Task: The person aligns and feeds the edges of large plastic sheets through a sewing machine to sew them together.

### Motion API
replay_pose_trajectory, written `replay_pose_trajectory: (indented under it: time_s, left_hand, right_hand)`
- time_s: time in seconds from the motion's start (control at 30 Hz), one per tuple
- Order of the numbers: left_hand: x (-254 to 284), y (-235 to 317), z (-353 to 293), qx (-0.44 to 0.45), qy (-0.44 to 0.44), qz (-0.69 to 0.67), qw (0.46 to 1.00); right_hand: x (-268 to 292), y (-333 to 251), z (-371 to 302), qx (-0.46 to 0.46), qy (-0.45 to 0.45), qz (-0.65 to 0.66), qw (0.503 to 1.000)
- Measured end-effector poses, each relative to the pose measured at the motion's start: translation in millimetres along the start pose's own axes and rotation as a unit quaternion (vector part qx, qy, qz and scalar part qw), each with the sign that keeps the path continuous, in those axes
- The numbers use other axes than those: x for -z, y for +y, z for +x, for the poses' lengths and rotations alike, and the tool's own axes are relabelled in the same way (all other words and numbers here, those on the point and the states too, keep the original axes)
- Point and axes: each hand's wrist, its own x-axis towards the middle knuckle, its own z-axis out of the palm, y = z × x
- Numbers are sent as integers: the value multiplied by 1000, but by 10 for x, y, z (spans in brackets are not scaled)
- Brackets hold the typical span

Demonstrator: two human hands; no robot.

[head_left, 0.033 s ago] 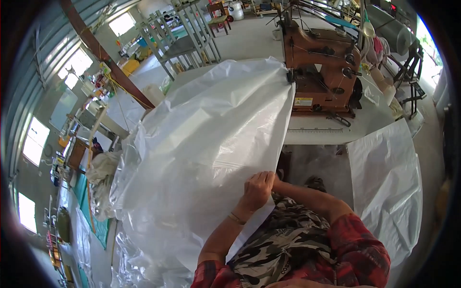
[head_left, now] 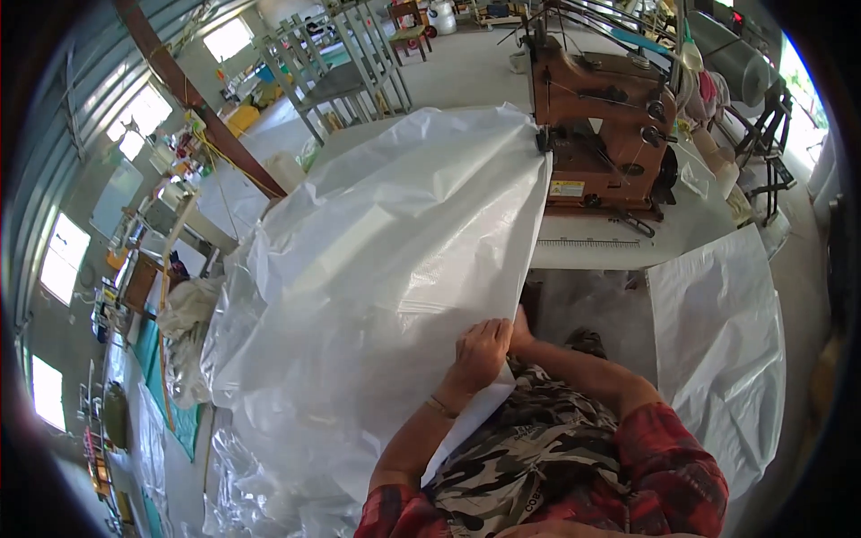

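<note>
A large white plastic sheet [head_left: 359,269] spreads over the table and hangs down toward my lap. Its far corner lies at the needle side of a brown sewing machine [head_left: 596,125]. Along the sheet's right edge, my left hand [head_left: 484,348] is closed with its fingers bent, pinching the material. Just right of it, my right hand [head_left: 522,334] meets the same edge, its fingers hidden behind the sheet and my left hand. The edge runs taut from my hands up to the machine.
A second white sheet [head_left: 717,359] hangs off the table's right front. The pale tabletop [head_left: 574,255] carries a printed ruler scale. Grey stacked chairs [head_left: 341,85] stand beyond the table, and a brown post [head_left: 197,99] slants at the left. Crumpled clear plastic [head_left: 260,484] lies lower left.
My right hand has shifted slightly upward along the sheet's edge, and more of it shows beside my left hand. The left hand stays nearly in place.
</note>
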Motion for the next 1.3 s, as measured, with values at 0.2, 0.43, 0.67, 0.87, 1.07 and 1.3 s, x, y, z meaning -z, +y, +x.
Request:
replay_pose_trajectory:
  time_s: [0.2, 0.43, 0.67, 0.87, 1.07, 1.3]
  left_hand:
    - [-212, 191, -61, 85, -26, -84, 992]
    - [-369, 242, -87, 148, 4, -84, 985]
    - [-517, 213, -150, 328, 47, -254, 909]
    - [-511, 231, -145, 475, 17, -459, 751]
    - [-389, 189, -113, 511, -8, -573, 641]
    - [-341, 143, -150, 516, -28, -626, 584]
  right_hand:
    - [-96, 34, -249, 130, 60, 20, 989]
    - [78, 38, -235, 147, -148, -34, 977]
    - [982, -941, -233, 143, -264, -504, 810]
    - [1169, -1613, -163, 357, -127, -518, 767]
    - [1053, -1563, -103, 442, -217, -580, 649]
    - [1026, -1586, -73, 445, -264, -583, 626]
